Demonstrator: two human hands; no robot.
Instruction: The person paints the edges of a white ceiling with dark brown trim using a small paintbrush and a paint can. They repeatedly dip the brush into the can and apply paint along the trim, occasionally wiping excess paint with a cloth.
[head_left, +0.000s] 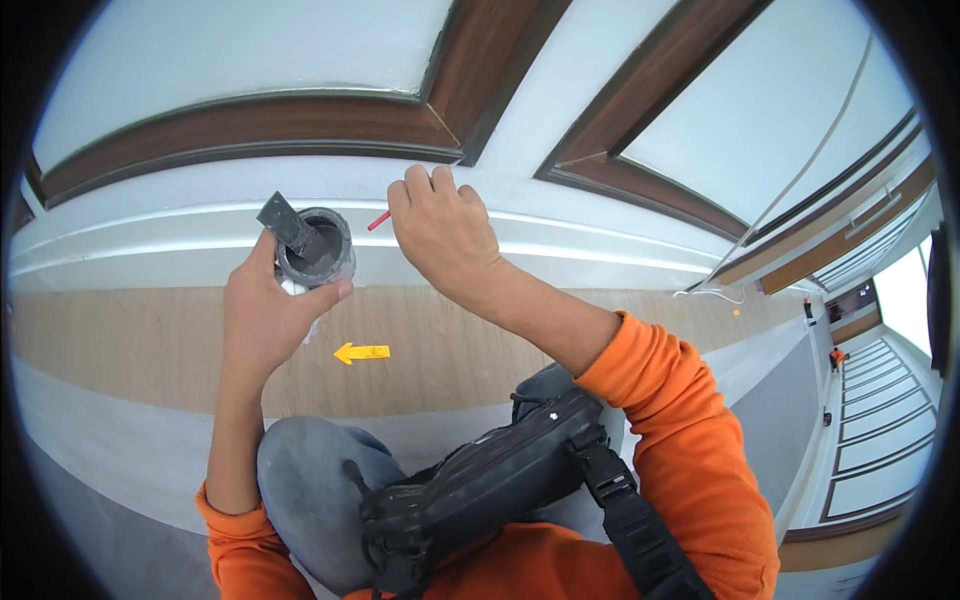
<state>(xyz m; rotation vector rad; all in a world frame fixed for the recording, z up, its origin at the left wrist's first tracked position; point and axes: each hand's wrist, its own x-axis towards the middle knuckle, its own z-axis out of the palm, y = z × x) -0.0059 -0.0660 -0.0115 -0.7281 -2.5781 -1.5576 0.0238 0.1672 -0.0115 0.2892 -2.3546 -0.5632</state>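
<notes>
My left hand (268, 315) grips a round container (335, 245) of grey paste or paint, its top facing up toward me. A dark flat blade (278, 215) rests in the container, jutting out at the upper left. Something white and crumpled shows under the container. My right hand (440, 225) is closed on a thin red-handled tool (380, 219), held just right of the container. The tool's far end is at the lower edge of a dark brown wooden frame (330, 130) on the white wall; I cannot tell whether it touches.
A white skirting (560, 240) runs along the wood floor (500, 330), which bears a yellow arrow (362, 353). A white cord (720, 270) hangs at the right. My knees and a black bag (460, 480) are below. Small figures in orange (838, 357) appear down the corridor.
</notes>
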